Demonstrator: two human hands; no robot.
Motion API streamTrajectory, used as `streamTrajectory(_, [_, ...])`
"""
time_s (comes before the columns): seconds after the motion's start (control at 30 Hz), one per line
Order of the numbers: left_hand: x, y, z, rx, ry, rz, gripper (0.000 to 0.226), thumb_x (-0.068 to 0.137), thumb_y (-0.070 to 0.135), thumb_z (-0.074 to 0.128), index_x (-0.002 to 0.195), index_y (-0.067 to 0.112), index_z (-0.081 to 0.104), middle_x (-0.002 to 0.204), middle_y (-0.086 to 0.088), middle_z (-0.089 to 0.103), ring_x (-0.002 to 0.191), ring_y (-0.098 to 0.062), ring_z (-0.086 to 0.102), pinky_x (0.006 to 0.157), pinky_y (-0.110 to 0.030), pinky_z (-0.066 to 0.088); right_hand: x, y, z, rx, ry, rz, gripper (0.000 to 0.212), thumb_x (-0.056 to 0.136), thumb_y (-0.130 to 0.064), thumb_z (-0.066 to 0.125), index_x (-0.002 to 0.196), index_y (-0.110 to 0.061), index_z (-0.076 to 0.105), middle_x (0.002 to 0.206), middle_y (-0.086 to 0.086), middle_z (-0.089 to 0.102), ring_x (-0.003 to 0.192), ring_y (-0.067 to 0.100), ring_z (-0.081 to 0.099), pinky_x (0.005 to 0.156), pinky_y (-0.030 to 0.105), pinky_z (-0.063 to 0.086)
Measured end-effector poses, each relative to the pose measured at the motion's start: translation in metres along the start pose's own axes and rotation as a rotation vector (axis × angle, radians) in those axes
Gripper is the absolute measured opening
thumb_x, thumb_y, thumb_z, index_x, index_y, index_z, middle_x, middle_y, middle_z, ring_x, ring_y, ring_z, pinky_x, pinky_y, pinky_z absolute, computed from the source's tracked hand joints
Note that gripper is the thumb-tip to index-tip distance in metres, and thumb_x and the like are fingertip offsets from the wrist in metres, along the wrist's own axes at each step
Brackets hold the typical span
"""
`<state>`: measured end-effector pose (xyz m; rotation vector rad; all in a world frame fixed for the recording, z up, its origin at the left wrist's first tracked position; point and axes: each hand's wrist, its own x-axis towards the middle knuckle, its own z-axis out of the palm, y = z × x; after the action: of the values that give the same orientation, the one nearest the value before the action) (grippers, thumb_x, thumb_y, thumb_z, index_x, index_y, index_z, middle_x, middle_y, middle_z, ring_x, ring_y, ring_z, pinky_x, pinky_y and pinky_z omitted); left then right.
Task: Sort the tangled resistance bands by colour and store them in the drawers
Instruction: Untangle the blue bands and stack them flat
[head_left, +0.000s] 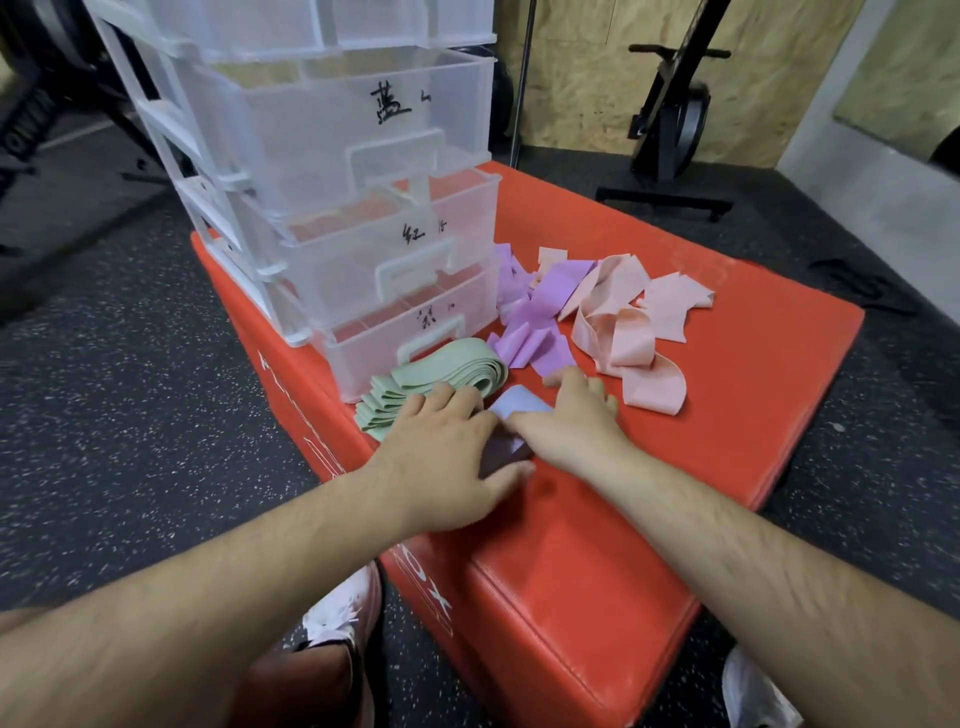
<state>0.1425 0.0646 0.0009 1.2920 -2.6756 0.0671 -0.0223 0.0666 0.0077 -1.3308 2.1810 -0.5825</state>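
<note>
Pressing with flat, straight fingers, left hand (447, 452) and right hand (574, 415) pin pale band (521, 404) near box (701, 441) edge.

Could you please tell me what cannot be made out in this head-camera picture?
- Head view: most of the pale band lies under the left hand and right hand.
- The top of the drawer unit is cut off by the upper edge.
- What its drawers hold is hazy behind the cloudy plastic.
- The small marks beside each handwritten label are too small to read.
</note>
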Motion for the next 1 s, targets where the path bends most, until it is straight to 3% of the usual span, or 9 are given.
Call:
streamTrajectory(0.1, [0.010,-0.015,-0.011,-0.071,0.054,-0.101,0.064,0.085,0.069,0.024,0.108,0.026,0.064,0.107,0.004,0.055,0.108,-0.023,0.049,0.090,-0.037,0.036,0.014,-0.012,-0.007,0.013,0.034,-0.152,0.063,0.066,-0.054,0.062,0.123,-0.026,0.053,0.128,0.001,0.054,0.129,0.026,0.044,0.111,0.041,0.035])
streamTrajectory(0.17, [0.013,-0.031,-0.014,-0.054,0.114,-0.133,0.064,0.080,0.062,0.024,0.105,0.019,0.066,0.105,-0.001,0.058,0.105,-0.029,0.054,0.088,-0.040,0.043,0.025,-0.020,-0.008,-0.055,0.036,-0.271,0.054,0.073,-0.049,0.066,0.122,-0.028,0.055,0.126,-0.002,0.057,0.130,0.026,0.046,0.111,0.042,0.036])
streamTrajectory(0.3, [0.016,-0.055,-0.017,-0.023,-0.028,-0.167,0.080,0.070,0.070,0.024,0.117,0.018,0.061,0.114,-0.003,0.057,0.108,-0.030,0.053,0.093,-0.043,0.045,0.043,-0.036,-0.006,-0.246,-0.071,-0.408,0.060,0.077,-0.039,0.068,0.135,-0.031,0.053,0.129,0.003,0.056,0.127,0.030,0.046,0.108,0.041,0.038])
streamTrajectory(0.37, [0.017,-0.062,-0.015,-0.041,-0.080,-0.183,0.073,0.074,0.070,0.040,0.125,0.022,0.057,0.121,0.000,0.056,0.112,-0.027,0.052,0.095,-0.041,0.044,0.050,-0.040,-0.004,-0.289,-0.139,-0.445,0.064,0.076,-0.036,0.072,0.138,-0.031,0.052,0.130,0.003,0.055,0.124,0.026,0.050,0.107,0.041,0.041])
streamTrajectory(0.43, [0.020,-0.066,-0.010,-0.033,-0.096,-0.165,0.057,0.081,0.053,0.062,0.130,0.023,0.054,0.124,0.001,0.054,0.116,-0.026,0.050,0.096,-0.039,0.043,0.055,-0.040,-0.001,-0.306,-0.163,-0.482,0.063,0.078,-0.033,0.075,0.137,-0.029,0.052,0.130,0.002,0.054,0.120,0.022,0.053,0.105,0.040,0.043])
streamTrajectory(0.53, [0.024,-0.070,-0.009,-0.027,-0.089,-0.157,0.045,0.081,0.038,0.067,0.122,0.023,0.056,0.116,0.002,0.054,0.111,-0.026,0.049,0.091,-0.038,0.044,0.059,-0.038,-0.001,-0.303,-0.164,-0.524,0.056,0.080,-0.031,0.077,0.131,-0.029,0.055,0.126,-0.001,0.054,0.113,0.019,0.055,0.098,0.035,0.044])
streamTrajectory(0.77, [0.035,-0.072,0.002,-0.079,-0.011,-0.141,0.039,0.079,0.057,0.063,0.095,0.023,0.054,0.100,0.002,0.049,0.101,-0.024,0.049,0.090,-0.036,0.039,0.062,-0.035,-0.001,-0.350,-0.145,-0.634,0.037,0.087,-0.022,0.066,0.122,-0.022,0.056,0.108,-0.007,0.043,0.093,0.015,0.049,0.081,0.030,0.039])
streamTrajectory(1.0, [0.058,-0.067,-0.011,-0.233,-0.229,-0.197,0.056,0.075,0.058,0.073,0.096,0.023,0.035,0.092,0.005,0.049,0.084,-0.020,0.050,0.069,-0.032,0.036,0.068,-0.032,-0.004,-0.355,-0.163,-0.642,0.020,0.086,-0.022,0.065,0.103,-0.024,0.054,0.086,-0.009,0.053,0.091,0.020,0.057,0.071,0.031,0.038])
